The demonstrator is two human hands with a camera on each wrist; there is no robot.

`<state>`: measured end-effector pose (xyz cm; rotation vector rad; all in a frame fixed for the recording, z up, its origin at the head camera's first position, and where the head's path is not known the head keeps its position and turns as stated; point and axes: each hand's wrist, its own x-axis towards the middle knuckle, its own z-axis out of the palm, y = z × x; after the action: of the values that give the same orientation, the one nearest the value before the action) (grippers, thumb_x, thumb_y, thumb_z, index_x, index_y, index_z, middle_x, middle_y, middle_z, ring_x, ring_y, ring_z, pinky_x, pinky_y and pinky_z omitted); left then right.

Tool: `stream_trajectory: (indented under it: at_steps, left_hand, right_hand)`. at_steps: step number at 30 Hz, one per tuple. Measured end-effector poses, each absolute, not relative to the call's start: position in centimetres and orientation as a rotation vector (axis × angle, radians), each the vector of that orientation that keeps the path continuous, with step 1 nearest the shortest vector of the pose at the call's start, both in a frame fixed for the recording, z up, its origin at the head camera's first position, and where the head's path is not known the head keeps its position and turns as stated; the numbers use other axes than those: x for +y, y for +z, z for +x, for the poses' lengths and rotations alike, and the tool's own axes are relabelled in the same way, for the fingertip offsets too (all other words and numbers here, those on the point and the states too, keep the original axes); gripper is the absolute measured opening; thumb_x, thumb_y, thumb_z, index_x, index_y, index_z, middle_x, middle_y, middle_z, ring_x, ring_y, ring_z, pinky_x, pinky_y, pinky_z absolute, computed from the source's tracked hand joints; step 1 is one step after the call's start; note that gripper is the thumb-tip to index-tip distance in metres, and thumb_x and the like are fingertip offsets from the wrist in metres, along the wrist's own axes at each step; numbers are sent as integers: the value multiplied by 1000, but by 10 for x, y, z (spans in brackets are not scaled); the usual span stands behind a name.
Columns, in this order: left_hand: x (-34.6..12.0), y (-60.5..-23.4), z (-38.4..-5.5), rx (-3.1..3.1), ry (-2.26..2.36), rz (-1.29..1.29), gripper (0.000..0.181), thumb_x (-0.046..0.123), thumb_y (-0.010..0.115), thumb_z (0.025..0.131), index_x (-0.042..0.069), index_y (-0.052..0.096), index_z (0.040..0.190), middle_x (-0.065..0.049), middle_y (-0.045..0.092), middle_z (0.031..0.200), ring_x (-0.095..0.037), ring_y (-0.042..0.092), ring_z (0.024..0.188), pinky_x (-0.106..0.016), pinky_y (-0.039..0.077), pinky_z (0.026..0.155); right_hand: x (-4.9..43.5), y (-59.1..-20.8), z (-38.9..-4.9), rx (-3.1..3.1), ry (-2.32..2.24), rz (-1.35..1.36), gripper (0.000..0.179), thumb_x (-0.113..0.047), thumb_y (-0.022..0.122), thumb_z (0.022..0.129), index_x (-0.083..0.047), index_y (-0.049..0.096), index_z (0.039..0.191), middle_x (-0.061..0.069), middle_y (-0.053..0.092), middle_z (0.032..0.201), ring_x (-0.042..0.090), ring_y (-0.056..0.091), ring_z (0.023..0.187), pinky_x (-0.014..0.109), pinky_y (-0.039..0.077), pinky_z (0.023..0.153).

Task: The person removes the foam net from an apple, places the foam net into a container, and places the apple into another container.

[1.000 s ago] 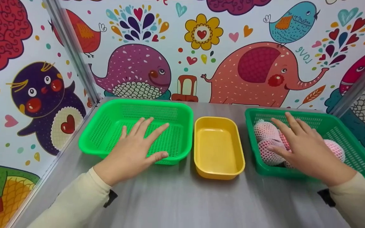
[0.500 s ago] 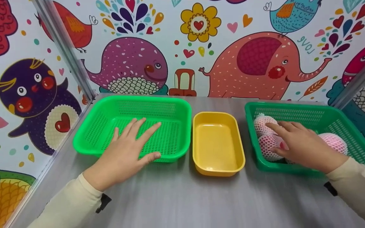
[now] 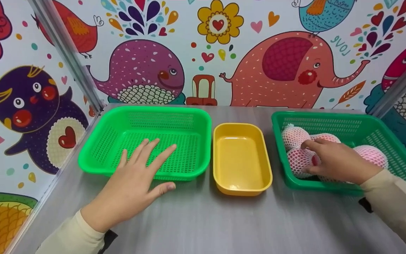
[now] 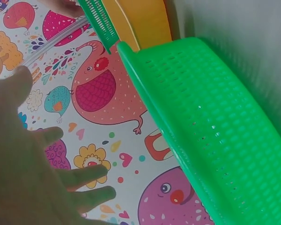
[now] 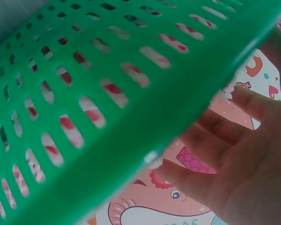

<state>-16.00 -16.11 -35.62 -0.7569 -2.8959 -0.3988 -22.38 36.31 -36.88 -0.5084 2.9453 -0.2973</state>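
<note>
The left hand (image 3: 129,190) was spread wide above the light green basket (image 3: 206,148), in the left of the frame. At the right, the right hand (image 3: 344,162), with bent fingers, was over the net-covered fruits (image 3: 297,164) inside the dark green basket (image 3: 324,122); I could not tell whether it held one. Between both baskets stood a yellow tray (image 3: 241,158).

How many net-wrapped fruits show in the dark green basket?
5 visible: a back-left fruit, a front-left fruit, a back-middle fruit beyond the right hand, a right fruit, and a front fruit partly under that hand. More may be hidden beneath it.
</note>
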Motion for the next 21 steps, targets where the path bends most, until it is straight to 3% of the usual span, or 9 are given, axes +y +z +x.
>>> stream_trajectory:
  at_steps: [5, 13, 21]
  left_hand:
    - [-162, -354, -156, -2899, -401, -743, 85, 76, 51, 101, 37, 29, 173, -15, 30, 174, -45, 20, 161, -89, 17, 111]
    - [-159, -355, -157, -2881, -403, -740, 86, 75, 52, 101, 35, 28, 173, -15, 30, 174, -44, 21, 161, -88, 18, 112]
    - [-157, -357, -158, -2875, -381, -747, 85, 75, 52, 101, 35, 30, 173, -15, 31, 173, -45, 22, 161, -88, 17, 112]
  right_hand:
    - [360, -372, -229, 2924, -306, -501, 79, -34, 97, 82, -7, 62, 147, 26, 68, 132, 27, 73, 90, 49, 66, 64]
    - [354, -378, -234, 2921, -216, -516, 91, -33, 99, 79, -7, 55, 155, 30, 67, 135, 52, 71, 109, 67, 61, 75]
    - [352, -389, -235, 2941, -170, -544, 90, -33, 102, 75, -12, 57, 150, 22, 70, 126, 46, 72, 105, 72, 58, 82]
